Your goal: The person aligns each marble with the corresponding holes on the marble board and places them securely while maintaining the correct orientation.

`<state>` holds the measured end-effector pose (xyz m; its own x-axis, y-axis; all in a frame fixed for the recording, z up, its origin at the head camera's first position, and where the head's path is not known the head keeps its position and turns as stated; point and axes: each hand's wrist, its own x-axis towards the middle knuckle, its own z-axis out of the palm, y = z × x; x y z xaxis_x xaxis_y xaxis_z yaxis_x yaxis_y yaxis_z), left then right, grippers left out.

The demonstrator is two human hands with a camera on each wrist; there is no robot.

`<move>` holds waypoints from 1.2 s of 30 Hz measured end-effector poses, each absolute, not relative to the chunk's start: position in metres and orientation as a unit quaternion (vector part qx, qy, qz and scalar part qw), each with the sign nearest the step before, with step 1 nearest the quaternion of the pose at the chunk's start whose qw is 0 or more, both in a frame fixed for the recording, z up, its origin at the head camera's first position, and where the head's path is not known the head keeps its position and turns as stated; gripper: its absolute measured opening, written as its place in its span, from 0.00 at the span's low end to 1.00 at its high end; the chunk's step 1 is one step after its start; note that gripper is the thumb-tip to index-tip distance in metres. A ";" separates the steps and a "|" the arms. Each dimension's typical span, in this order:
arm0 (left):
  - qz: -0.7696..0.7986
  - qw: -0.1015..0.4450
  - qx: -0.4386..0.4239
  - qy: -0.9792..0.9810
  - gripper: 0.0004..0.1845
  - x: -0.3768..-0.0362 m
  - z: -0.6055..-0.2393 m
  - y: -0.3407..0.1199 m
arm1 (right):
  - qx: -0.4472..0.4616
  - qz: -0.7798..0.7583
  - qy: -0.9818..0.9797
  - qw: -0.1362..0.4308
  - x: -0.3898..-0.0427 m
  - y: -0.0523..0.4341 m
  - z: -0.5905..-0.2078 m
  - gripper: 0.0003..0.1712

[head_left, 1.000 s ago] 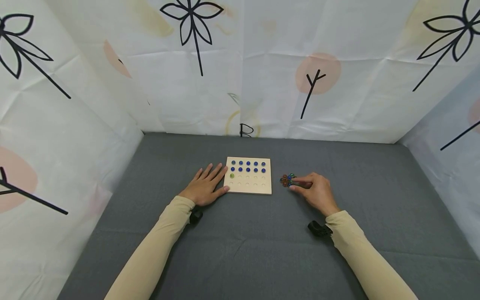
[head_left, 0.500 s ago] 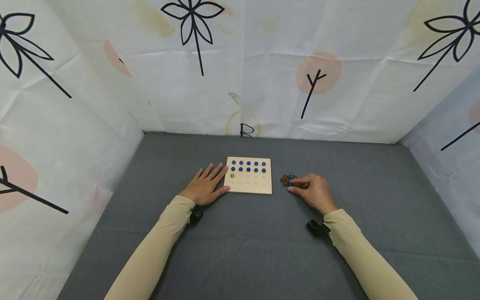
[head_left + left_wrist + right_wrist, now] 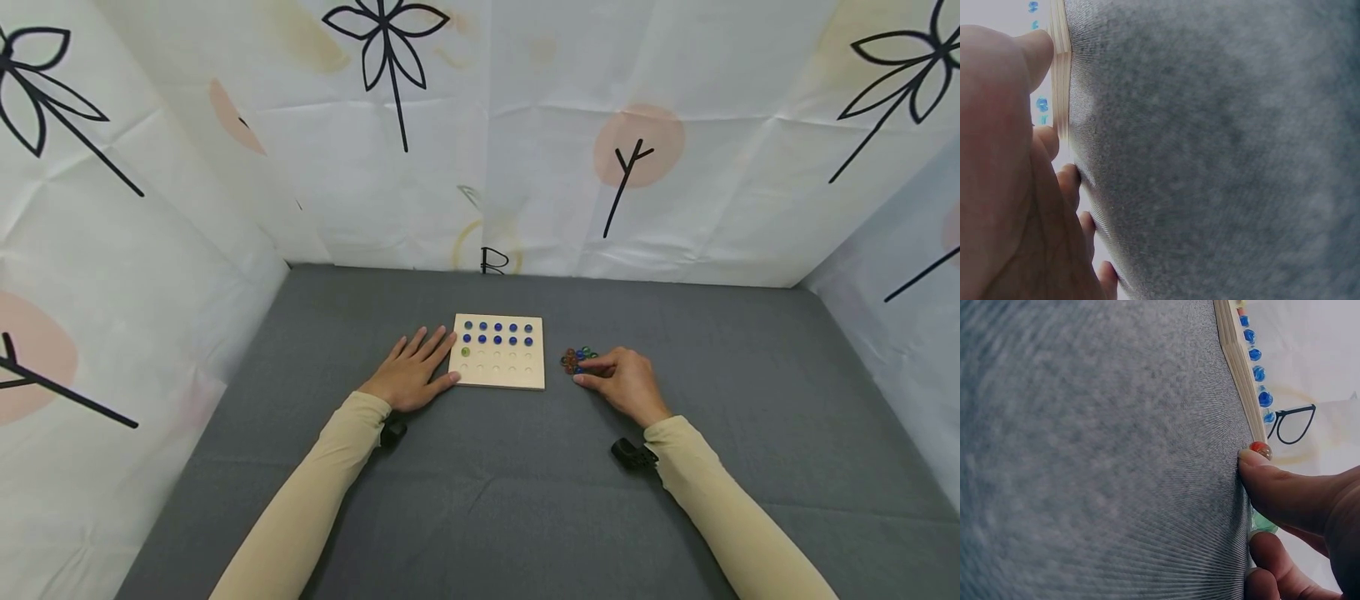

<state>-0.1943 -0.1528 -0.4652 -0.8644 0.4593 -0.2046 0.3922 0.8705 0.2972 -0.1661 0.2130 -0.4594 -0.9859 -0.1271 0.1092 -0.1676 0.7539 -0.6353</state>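
A pale wooden board (image 3: 497,377) with rows of small hollows lies on the grey cloth. Blue marbles (image 3: 497,339) fill its two far rows, and one yellow-green marble (image 3: 465,352) sits at the left of the third row. My left hand (image 3: 408,375) lies flat with fingers spread, its thumb and index fingertips at the board's left edge. To the right of the board is a cluster of brown, blue and green marbles (image 3: 571,357). My right hand (image 3: 626,385) pinches at the cluster's near side, a blue marble between thumb and index tips. A red marble (image 3: 1261,450) shows beyond the thumb.
Grey cloth (image 3: 480,517) covers the table around the board and marbles. White printed fabric (image 3: 540,167) hangs behind and along both sides. A dark wrist camera (image 3: 633,454) sits under the right wrist, and another (image 3: 393,432) by the left.
My right hand has shifted slightly left at the marble cluster, with its thumb and index tips a little closer together. The left hand and the board stay in place.
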 end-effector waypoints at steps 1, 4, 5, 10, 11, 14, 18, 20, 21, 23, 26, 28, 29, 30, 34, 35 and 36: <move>0.124 0.137 0.222 0.957 0.40 -0.194 -0.465 -0.153 | 0.079 0.342 -0.936 0.029 -0.166 0.213 -0.459 0.13; 0.118 0.138 0.221 0.958 0.40 -0.193 -0.464 -0.153 | 0.078 0.342 -0.936 0.028 -0.166 0.213 -0.460 0.13; 0.119 0.138 0.221 0.958 0.39 -0.193 -0.464 -0.153 | 0.077 0.342 -0.936 0.029 -0.166 0.213 -0.460 0.13; 0.123 0.136 0.220 0.958 0.39 -0.193 -0.464 -0.153 | 0.079 0.343 -0.936 0.031 -0.165 0.213 -0.459 0.12; 0.123 0.136 0.220 0.958 0.39 -0.193 -0.464 -0.153 | 0.079 0.343 -0.936 0.031 -0.165 0.214 -0.459 0.12; 0.126 0.134 0.221 0.958 0.39 -0.194 -0.465 -0.153 | 0.079 0.343 -0.935 0.032 -0.164 0.214 -0.457 0.12; 0.128 0.129 0.223 0.958 0.40 -0.195 -0.469 -0.154 | 0.075 0.344 -0.935 0.038 -0.163 0.212 -0.453 0.13; 0.129 0.128 0.222 0.958 0.40 -0.196 -0.471 -0.155 | 0.076 0.343 -0.935 0.044 -0.163 0.211 -0.450 0.14; 0.127 0.128 0.222 0.958 0.40 -0.196 -0.472 -0.155 | 0.078 0.343 -0.935 0.048 -0.163 0.210 -0.449 0.14; 0.126 0.127 0.221 0.959 0.40 -0.197 -0.474 -0.155 | 0.083 0.344 -0.934 0.056 -0.163 0.208 -0.445 0.14; 0.130 0.129 0.220 0.958 0.40 -0.198 -0.476 -0.156 | 0.090 0.345 -0.932 0.064 -0.163 0.204 -0.440 0.14; 0.131 0.130 0.220 0.958 0.40 -0.198 -0.476 -0.156 | 0.095 0.345 -0.931 0.067 -0.162 0.202 -0.437 0.14; 0.130 0.131 0.220 0.958 0.40 -0.198 -0.476 -0.156 | 0.097 0.346 -0.931 0.069 -0.162 0.201 -0.436 0.15; 0.130 0.131 0.220 0.958 0.40 -0.198 -0.476 -0.156 | 0.099 0.348 -0.930 0.071 -0.163 0.200 -0.435 0.15; 0.130 0.131 0.219 0.958 0.40 -0.198 -0.475 -0.156 | 0.104 0.354 -0.926 0.080 -0.162 0.196 -0.432 0.15; 0.129 0.132 0.219 0.958 0.40 -0.197 -0.474 -0.156 | 0.106 0.357 -0.925 0.082 -0.162 0.196 -0.431 0.15; 0.127 0.133 0.218 0.958 0.40 -0.197 -0.474 -0.155 | 0.106 0.358 -0.924 0.083 -0.162 0.195 -0.431 0.15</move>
